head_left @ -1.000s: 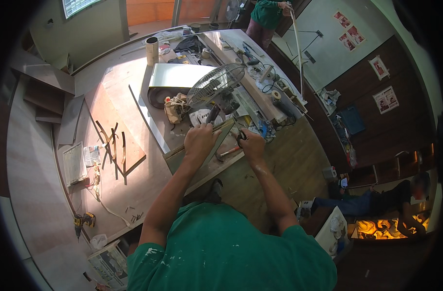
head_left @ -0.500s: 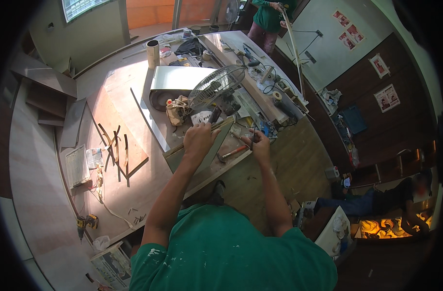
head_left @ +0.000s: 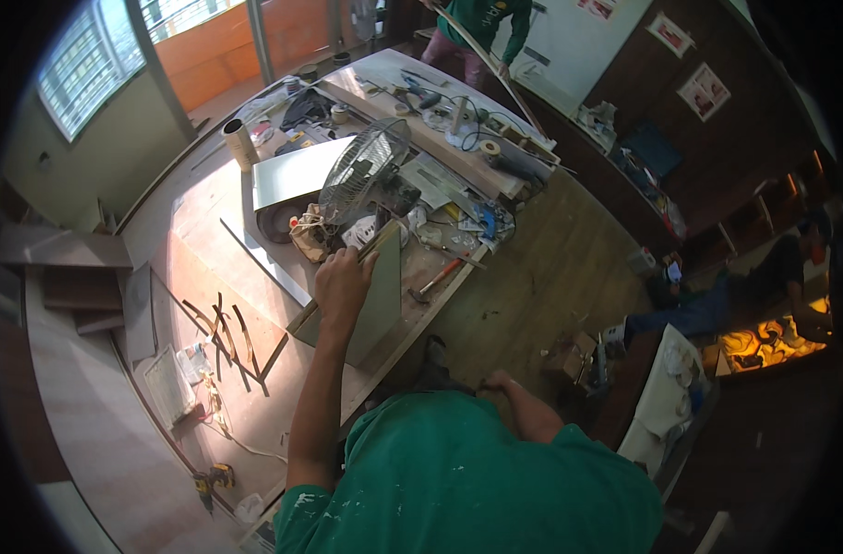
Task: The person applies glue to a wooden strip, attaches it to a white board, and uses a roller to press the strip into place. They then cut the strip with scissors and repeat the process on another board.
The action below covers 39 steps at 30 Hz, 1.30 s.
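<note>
My left hand (head_left: 341, 284) is closed over the upper edge of a grey-green board (head_left: 375, 300), which stands on edge on the workbench. My right hand (head_left: 498, 386) is down close to my waist at the bench's near side. Its fingers are mostly hidden, and I cannot make out anything in them. Beside the board lies a hammer (head_left: 435, 281) with a red-orange handle. Just beyond my left hand are a wire-caged fan (head_left: 366, 171) and a crumpled brown paper bag (head_left: 310, 240).
Dark curved strips (head_left: 227, 337) lie on the bench (head_left: 195, 268) at left, with a cordless drill (head_left: 213, 482) near its edge. A cardboard tube (head_left: 239, 145) stands farther back. A co-worker (head_left: 472, 37) holds a long strip at the far side; another person (head_left: 707, 300) is low at right.
My right hand has dropped from beside the board, where it held a small dark tool, to my waist. My left hand stays on the board. The view has shifted rightward.
</note>
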Each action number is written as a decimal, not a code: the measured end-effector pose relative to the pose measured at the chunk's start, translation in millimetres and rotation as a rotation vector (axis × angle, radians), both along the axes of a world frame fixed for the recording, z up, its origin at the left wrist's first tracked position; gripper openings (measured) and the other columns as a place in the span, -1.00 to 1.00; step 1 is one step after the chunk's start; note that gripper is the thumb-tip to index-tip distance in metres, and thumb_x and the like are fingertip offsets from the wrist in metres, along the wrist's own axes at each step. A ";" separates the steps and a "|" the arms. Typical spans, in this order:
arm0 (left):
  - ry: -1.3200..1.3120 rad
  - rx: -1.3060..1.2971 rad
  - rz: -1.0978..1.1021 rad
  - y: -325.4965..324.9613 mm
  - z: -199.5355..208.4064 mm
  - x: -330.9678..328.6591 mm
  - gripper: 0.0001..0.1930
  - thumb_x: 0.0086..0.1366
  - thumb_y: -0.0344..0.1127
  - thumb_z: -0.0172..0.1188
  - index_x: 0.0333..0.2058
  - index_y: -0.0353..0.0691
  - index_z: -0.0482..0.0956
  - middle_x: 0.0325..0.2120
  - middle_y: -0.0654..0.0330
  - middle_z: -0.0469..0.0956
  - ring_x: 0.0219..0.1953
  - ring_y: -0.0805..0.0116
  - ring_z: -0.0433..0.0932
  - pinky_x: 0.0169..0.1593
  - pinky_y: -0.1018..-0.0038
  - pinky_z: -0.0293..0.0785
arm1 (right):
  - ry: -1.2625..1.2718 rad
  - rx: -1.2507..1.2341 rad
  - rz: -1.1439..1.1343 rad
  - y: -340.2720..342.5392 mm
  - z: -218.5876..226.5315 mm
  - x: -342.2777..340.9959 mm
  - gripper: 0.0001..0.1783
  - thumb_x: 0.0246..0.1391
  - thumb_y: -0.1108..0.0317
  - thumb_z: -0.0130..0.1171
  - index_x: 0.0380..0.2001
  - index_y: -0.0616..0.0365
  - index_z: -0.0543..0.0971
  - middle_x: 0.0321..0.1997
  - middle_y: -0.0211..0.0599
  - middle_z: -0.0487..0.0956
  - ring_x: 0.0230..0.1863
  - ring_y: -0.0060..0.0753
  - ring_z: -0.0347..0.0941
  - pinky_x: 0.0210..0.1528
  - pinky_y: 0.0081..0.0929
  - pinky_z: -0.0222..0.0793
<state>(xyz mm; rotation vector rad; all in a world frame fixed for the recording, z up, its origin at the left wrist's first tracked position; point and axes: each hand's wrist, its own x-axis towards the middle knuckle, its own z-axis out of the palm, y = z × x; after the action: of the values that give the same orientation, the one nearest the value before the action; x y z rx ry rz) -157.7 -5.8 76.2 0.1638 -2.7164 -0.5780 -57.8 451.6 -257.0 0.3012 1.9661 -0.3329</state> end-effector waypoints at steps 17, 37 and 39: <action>-0.130 -0.192 0.099 11.8 4.8 -11.3 -0.54 0.38 0.08 0.20 -0.33 -0.30 0.59 -0.43 0.01 0.62 -0.34 0.00 0.63 -0.24 0.16 0.52 | 0.725 -0.228 0.318 57.6 84.8 -100.7 -0.46 -0.24 0.13 0.59 -0.17 0.18 0.70 -0.38 -0.13 0.67 -0.26 -0.18 0.66 -0.22 -0.19 0.55; -0.129 -0.271 0.274 51.6 2.6 4.7 -0.55 0.19 0.06 0.41 -0.36 -0.30 0.62 -0.47 0.07 0.60 -0.41 0.06 0.61 -0.29 0.22 0.50 | 0.469 -0.924 -0.086 58.9 154.0 -234.8 -0.43 -0.10 0.23 0.60 -0.05 0.25 0.60 -0.34 -0.46 0.63 -0.28 -0.57 0.56 -0.23 -0.54 0.48; -0.175 -0.222 0.291 62.7 7.7 5.0 -0.56 0.15 0.05 0.44 -0.39 -0.28 0.63 -0.47 0.09 0.60 -0.42 0.09 0.61 -0.30 0.24 0.50 | 0.311 -0.971 -0.259 54.9 153.4 -242.7 -0.48 -0.10 0.26 0.60 -0.09 0.25 0.63 -0.42 -0.49 0.61 -0.36 -0.61 0.55 -0.34 -0.53 0.45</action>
<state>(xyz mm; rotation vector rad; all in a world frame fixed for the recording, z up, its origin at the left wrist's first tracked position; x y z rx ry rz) -152.7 56.8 83.9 0.5641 -2.8244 -0.1842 -300.5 506.5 -103.6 -0.1445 1.8187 -1.5005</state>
